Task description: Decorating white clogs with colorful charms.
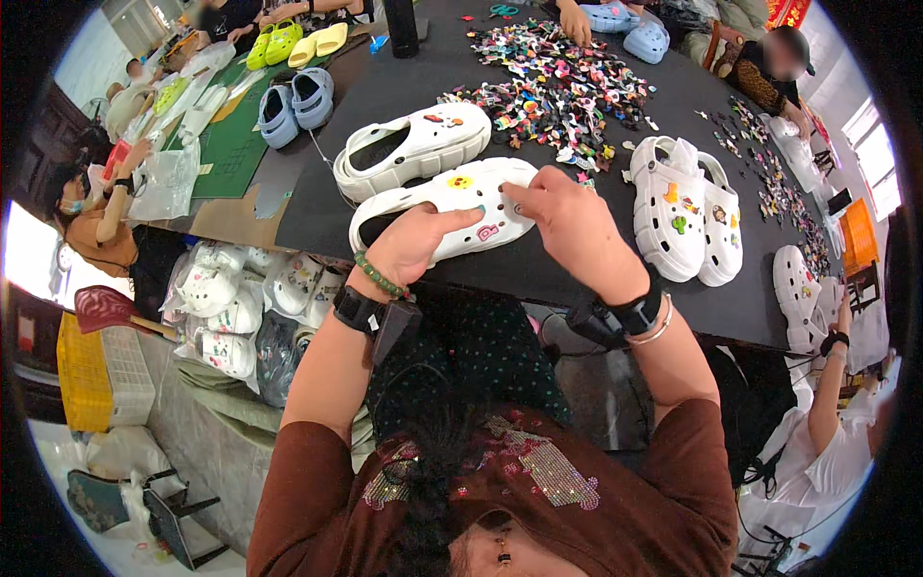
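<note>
At the table's near edge lies a white clog with a yellow round charm and a pink charm on its holed upper. My left hand grips it at the foot opening, thumb across the top and the other fingers hidden. The fingers of my right hand are pinched against its toe; whatever they hold is hidden. Just behind it, touching or nearly so, rests another white clog with charms on its toe. To the right stands a pair of white clogs with colourful charms.
A large heap of small colourful charms spreads over the dark table. Blue clogs stand at left, beside a green mat. Bagged white clogs sit below the table's left edge. Several other people are around the tables.
</note>
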`<state>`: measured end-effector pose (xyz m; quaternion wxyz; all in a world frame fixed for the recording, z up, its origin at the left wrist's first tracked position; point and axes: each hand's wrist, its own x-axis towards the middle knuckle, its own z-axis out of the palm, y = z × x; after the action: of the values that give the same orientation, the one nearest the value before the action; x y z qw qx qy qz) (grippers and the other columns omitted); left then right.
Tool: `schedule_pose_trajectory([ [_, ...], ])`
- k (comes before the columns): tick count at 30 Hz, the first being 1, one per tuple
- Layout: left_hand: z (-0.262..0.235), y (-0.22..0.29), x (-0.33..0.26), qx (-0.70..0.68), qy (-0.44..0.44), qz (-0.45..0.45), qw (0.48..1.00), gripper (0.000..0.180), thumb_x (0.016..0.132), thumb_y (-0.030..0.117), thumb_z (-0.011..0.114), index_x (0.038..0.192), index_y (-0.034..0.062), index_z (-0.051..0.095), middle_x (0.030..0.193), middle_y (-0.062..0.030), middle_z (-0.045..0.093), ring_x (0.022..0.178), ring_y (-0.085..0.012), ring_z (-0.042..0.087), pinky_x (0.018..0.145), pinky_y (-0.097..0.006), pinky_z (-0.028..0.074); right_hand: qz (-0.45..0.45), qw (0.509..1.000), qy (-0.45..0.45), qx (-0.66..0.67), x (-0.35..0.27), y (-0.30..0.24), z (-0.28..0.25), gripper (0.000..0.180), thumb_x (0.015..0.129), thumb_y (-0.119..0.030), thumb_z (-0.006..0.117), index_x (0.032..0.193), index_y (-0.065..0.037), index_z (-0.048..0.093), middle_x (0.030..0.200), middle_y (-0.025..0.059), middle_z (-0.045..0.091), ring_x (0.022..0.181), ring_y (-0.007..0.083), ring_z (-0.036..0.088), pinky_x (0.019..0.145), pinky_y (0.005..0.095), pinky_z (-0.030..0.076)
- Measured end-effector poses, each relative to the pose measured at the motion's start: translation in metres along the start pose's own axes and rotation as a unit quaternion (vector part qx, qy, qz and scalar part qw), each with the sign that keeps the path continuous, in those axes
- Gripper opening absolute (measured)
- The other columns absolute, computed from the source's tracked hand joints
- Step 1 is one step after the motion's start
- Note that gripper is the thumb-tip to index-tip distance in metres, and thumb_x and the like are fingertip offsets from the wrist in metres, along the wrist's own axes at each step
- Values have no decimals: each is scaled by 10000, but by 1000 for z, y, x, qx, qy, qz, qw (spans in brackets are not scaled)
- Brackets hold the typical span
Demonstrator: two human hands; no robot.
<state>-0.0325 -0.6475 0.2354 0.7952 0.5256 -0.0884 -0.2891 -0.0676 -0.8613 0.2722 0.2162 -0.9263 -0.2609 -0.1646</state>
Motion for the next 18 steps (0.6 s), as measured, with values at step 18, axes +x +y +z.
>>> schedule_pose_trajectory([
  [18, 4, -8, -5, 81, 75, -14, 994, 432, 858, 152, 687, 1219, -49, 563, 1199, -91, 628, 1051, -166, 599, 920, -298, 458, 22, 998, -12, 55, 34, 3, 1, 78, 736, -73, 695, 794, -34, 662, 772, 137, 641, 739, 311, 636, 667, 404, 493],
])
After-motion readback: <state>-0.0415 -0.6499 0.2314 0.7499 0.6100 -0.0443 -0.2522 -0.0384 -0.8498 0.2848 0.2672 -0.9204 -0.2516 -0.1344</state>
